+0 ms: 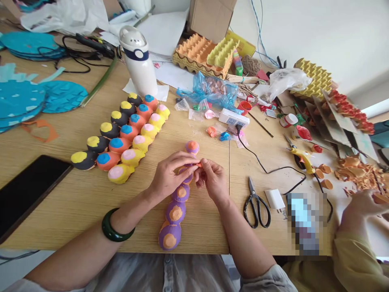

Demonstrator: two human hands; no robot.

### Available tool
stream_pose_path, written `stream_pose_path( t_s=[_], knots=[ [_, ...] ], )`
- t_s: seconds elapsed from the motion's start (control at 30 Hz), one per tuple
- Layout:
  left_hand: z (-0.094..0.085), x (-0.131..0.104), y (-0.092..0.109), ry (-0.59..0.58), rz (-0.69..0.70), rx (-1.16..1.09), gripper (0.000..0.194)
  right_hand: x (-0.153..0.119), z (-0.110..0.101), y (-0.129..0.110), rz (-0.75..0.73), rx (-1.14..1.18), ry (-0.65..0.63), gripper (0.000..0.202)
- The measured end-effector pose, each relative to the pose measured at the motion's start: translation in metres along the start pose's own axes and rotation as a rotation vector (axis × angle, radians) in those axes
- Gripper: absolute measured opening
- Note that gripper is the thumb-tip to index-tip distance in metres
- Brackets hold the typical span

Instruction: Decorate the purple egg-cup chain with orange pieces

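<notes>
Both of my hands meet above a row of purple bumps with orange tops [176, 212], which runs away from the table's front edge. My left hand [170, 172] has its fingers stretched out over the row, their tips by a small orange piece [199, 164]. Thumb and fingers of my right hand [214, 176] pinch that piece. The farthest purple bump shows just beyond my fingers, and part of the row is hidden under them. To the left lie three finished-looking rows: black with yellow tops [83, 160], orange with blue tops [108, 161], and yellow with pink tops [121, 173].
Scissors [255, 205], a white charger [275, 199] and a glue gun [302, 159] lie right, with a power strip [234, 118] and cable behind. A black tablet [27, 194] and white bottle [139, 65] are left. Another person's hand [364, 207] is at far right.
</notes>
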State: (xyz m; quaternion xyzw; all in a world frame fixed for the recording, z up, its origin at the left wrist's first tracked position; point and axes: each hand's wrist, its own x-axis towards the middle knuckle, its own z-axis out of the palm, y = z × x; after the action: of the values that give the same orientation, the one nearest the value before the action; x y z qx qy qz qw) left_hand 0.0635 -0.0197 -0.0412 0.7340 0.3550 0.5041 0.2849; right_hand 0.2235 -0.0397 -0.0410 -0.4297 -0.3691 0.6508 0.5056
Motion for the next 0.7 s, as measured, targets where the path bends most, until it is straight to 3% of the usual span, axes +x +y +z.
stream_pose_path(
  t_s=[0.2, 0.37, 0.5, 0.7],
  knots=[
    [-0.0051, -0.0037, 0.0026, 0.057, -0.004, 0.05, 0.011, -0.0026, 0.0027, -0.0038, 0.02, -0.083, -0.053, 0.042],
    [-0.0047, -0.005, 0.0036, 0.011, -0.036, -0.011, 0.019, -0.0022, 0.0009, -0.0018, 0.038, -0.08, -0.062, 0.047],
    [-0.0051, -0.0069, 0.0047, 0.021, -0.042, -0.016, 0.011, -0.0043, 0.0026, -0.0037, 0.039, -0.162, -0.068, 0.053],
    [-0.0054, -0.0076, 0.0042, 0.024, -0.068, -0.009, 0.014, -0.0044, 0.003, -0.0042, 0.038, -0.137, -0.042, 0.047]
  ],
)
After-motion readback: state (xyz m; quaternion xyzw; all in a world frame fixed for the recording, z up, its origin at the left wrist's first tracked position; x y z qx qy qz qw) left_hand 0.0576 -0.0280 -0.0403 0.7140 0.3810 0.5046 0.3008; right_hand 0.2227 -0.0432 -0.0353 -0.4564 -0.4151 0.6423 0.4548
